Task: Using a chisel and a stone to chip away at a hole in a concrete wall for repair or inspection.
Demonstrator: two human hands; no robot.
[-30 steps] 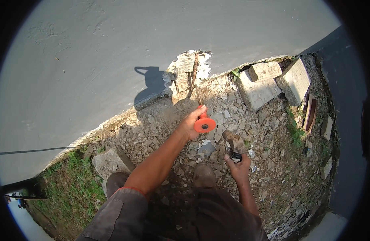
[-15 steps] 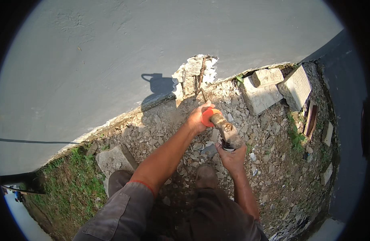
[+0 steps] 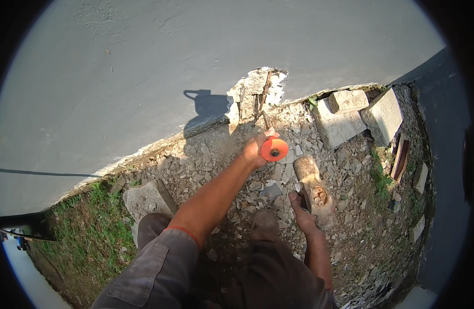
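My left hand (image 3: 254, 151) is wrapped round a chisel (image 3: 274, 149) with a round orange guard. The guard and the dark struck end face up towards me, while the shaft runs down to the foot of the wall. In my right hand (image 3: 304, 220) is a club hammer (image 3: 309, 175) with a worn, dusty head. Its head is below and to the right of the guard, apart from it. My right fingers are partly hidden behind the hammer. Beyond the chisel, a broken patch (image 3: 253, 95) in the grey wall (image 3: 144, 62) shows pale rubble and a rusty bar.
Concrete blocks (image 3: 383, 117) lie against the wall at the right. Another chunk (image 3: 147, 202) sits by my left foot. Loose rubble (image 3: 355, 206) covers the ground, with grass (image 3: 92, 232) at the left. A darker wall (image 3: 445, 154) closes the right side.
The hammer has drawn back from the chisel guard, down and to the right, uncovering the chisel's struck end. My left hand keeps its grip, with the view slightly shifted.
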